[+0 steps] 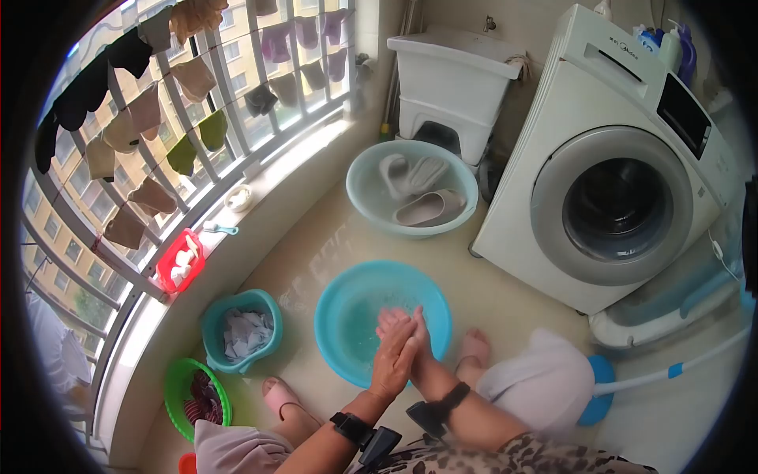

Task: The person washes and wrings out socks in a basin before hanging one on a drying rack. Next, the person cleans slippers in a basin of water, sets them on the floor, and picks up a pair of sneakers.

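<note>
Over the blue basin [335, 357] of water on the floor, my left hand [395, 359] and my right hand [425, 344] are pressed against each other. Both hands look wet, and no object shows between them. The left fingers lie stretched across the right hand, whose pinkish fingers extend toward the far side. Part of each palm is hidden by the contact. Below the hands, the water has small bubbles or splashes on it. A dark strap with a small device is on each wrist.
A pale basin [359, 207] holds shoes in water. Left stand a teal basin [207, 336] of light cloths and a green basket [178, 404] with dark clothing. A red basket [163, 272] and a brush [221, 228] rest on the ledge. The washing machine [517, 213] stands right.
</note>
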A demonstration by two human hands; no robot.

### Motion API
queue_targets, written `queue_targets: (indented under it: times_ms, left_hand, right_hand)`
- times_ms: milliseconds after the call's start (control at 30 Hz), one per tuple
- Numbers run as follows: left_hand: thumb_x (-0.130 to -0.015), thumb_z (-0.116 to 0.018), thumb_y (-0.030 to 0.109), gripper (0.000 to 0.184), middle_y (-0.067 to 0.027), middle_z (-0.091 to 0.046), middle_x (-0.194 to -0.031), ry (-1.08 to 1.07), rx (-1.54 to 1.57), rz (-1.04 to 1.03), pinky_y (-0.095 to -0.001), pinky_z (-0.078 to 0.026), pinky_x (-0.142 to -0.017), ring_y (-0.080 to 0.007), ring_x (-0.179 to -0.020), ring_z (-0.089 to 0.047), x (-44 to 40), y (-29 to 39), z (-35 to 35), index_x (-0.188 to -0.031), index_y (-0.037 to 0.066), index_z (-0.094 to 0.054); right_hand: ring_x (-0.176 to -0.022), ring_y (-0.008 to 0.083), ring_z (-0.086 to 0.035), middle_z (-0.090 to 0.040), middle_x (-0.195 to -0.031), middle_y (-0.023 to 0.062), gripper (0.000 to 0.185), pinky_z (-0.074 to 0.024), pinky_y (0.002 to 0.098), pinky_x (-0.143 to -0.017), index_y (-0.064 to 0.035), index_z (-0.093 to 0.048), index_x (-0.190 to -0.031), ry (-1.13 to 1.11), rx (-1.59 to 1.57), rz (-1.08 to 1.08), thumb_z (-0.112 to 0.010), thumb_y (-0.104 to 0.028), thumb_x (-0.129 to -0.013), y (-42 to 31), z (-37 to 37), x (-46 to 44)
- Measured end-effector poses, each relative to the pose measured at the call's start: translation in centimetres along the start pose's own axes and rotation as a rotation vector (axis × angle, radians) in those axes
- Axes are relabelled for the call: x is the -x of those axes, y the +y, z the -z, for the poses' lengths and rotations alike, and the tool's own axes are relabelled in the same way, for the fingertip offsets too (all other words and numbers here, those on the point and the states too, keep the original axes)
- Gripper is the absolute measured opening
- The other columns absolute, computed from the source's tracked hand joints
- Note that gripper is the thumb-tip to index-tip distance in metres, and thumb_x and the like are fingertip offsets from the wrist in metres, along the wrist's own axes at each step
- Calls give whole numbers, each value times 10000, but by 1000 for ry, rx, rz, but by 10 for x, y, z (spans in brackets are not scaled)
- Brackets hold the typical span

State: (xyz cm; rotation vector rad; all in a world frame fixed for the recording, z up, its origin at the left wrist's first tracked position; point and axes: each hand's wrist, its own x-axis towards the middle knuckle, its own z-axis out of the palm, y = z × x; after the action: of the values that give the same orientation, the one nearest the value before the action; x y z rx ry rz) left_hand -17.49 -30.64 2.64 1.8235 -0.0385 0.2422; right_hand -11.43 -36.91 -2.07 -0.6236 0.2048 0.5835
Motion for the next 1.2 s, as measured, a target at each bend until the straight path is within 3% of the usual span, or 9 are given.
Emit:
queue_targets:
  times_ms: [133,300,567,667,767,1000,1067,1133,1200]
  left_hand:
    - [-929,-351,287,425,-180,-354,-1398,266,-146,128,-489,-76,-1094,-410,-1347,-164,-33,-65,28,-1285,84,-464]
    - [-959,-328,265,427,-215,-343,-1394,-28,77,37,-417,-138,-1098,-339,-1351,-212,-3,-30,7,-1289,25,-452]
    - [-936,-360,299,438,-220,-279,-1423,219,-907,125,-551,-95,-1069,-376,-1354,-171,-27,-65,41,-1275,38,-454]
    - [-910,-393,265,422,-233,-257,-1427,242,-792,178,-571,-117,-1058,-389,-1344,-186,-25,-76,36,-1240,16,-479]
    - [-921,-379,267,412,-232,-276,-1417,238,-622,306,-563,-123,-1058,-387,-1343,-189,-17,-94,31,-1231,14,-480]
    - [-904,-454,286,423,-296,-353,-1334,345,-440,349,-475,-228,-1052,-416,-1285,-280,5,-151,39,-1199,-15,-486]
    - [-872,-514,304,472,-313,-393,-1288,540,-446,583,-430,-289,-1026,-428,-1223,-357,21,-167,59,-1193,-40,-480]
    - [-857,-549,315,506,-258,-486,-1172,555,-274,813,-437,-369,-937,-329,-1187,-409,56,-239,80,-1179,-64,-454]
    - [-874,-534,265,464,-205,-519,-1104,331,204,1212,-478,-405,-883,-327,-1087,-490,56,-189,92,-1177,-75,-444]
  right_hand:
    - [-1261,178,-361,-397,-1368,30,517,-280,342,-1061,-89,-332,-1362,30,-145,-143,-322,-424,-968,35,-37,24]
    - [-1247,272,-382,-400,-1355,124,645,-295,403,-1052,-44,-354,-1320,145,-14,-29,-273,-552,-931,-2,-18,-1]
    - [-1236,202,-397,-398,-1360,66,528,-336,343,-1025,-85,-358,-1333,133,14,-216,-349,-454,-955,48,-23,8]
    - [-956,175,-572,-563,-1109,59,424,-480,323,-765,-89,-494,-1166,199,121,-153,-417,-437,-936,52,-10,-5]
    - [-577,125,-534,-562,-768,11,340,-392,298,-448,-101,-544,-971,245,316,-100,-481,-430,-908,53,-3,-7]
    - [-383,156,-449,-491,-511,62,396,-370,321,-399,-10,-587,-734,306,1003,232,-534,-381,-864,48,20,-25]
    - [-416,198,-527,-544,-542,99,379,-436,329,-463,8,-608,-767,571,992,196,-555,-362,-829,9,42,-40]
    - [-698,317,-629,-643,-731,164,319,-490,390,-642,-23,-635,-842,860,1465,627,-535,-325,-813,-30,96,-49]
    - [-717,345,-618,-639,-764,180,302,-492,410,-659,-31,-634,-872,1017,1620,512,-532,-310,-815,-37,168,-43]
